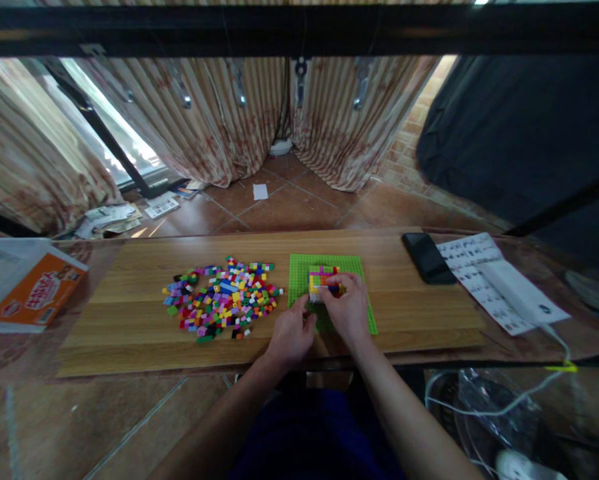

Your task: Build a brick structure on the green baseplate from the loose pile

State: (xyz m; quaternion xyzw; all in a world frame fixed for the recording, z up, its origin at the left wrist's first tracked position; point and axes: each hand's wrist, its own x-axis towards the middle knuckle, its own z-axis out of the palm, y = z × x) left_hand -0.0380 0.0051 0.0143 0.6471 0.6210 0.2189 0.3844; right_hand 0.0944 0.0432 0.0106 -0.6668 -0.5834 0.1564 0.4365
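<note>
My left hand [293, 333] curls loosely beside the brick build [313, 283] as my right hand [350, 309], nearly pinched, works over it, both grips unclear.

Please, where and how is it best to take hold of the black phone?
Probably by both long edges, near the middle, the right hand coming from above: the phone lies flat, slim and slanted, its short near end towards the person.

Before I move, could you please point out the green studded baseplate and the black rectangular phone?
Green studded baseplate [297, 275], head view, bare left side.
Black rectangular phone [428, 259], head view, middle of face.
</note>
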